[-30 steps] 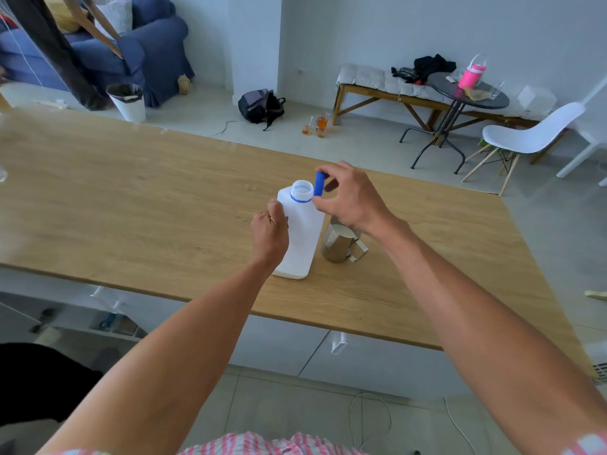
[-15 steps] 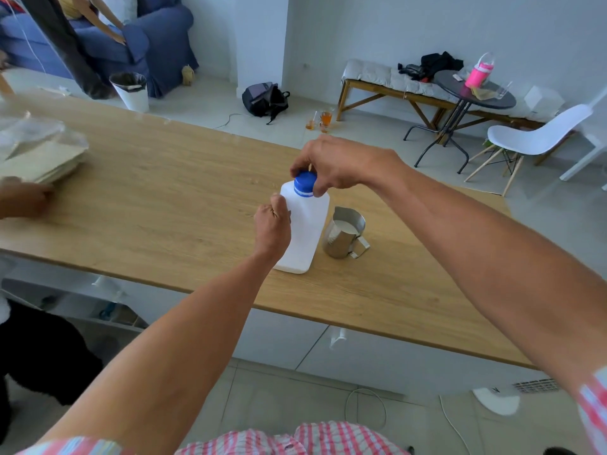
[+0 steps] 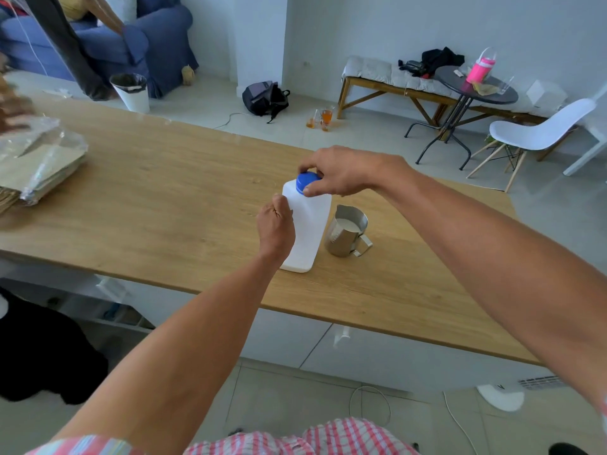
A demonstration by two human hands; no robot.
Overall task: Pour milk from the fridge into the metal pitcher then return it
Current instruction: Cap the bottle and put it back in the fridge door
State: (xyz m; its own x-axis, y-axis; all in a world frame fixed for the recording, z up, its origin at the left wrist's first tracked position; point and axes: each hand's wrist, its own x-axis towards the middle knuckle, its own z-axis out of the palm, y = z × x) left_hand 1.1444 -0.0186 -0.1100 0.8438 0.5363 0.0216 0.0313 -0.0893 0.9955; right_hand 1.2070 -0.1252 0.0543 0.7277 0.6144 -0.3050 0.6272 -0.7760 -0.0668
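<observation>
At the far left edge of the wooden bench lies a stack of flat brown sheets in clear plastic wrap, with a blurred hand of another person just above it. Toward the middle of the bench, the left hand is curled round the left side of the white plastic milk bottle, which stands upright on the benchtop. On its neck sits the blue cap, pinched between thumb and fingers of the right hand, which reaches over from the right. Just beside the bottle on its right, not clearly touching it, stands the metal pitcher, handle turned to the near right, with white milk showing inside. Beyond the bench, a backpack lies on the floor, and farther right stand a round dark table and a white chair.
</observation>
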